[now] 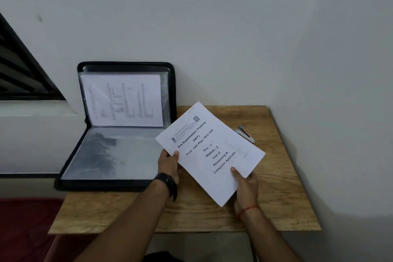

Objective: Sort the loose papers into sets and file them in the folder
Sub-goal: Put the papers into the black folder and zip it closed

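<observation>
We tag the paper set first: white sheets with a "Pre Examination Training" cover page, held tilted in the air at centre-right of the frame, above the counter and overlapping the right edge of the folder.

Both hands hold it. The left hand pinches the left-hand edge with the thumb on top. The right hand grips the lower corner, thumb on the page and fingers underneath. We judge the two-handed hold keeps the sheets squared and the title readable for sorting (stapled or loose, we cannot tell).

The black zip folder lies open at centre-left, its upper half propped against the wall and its lower half flat on the counter. That likely keeps the sleeves exposed for filing. The upper sleeve already carries a printed sheet; the lower sleeve looks empty.

A small blue-and-white item lies on the counter at right, just beyond the papers; we cannot tell what it is.
</observation>
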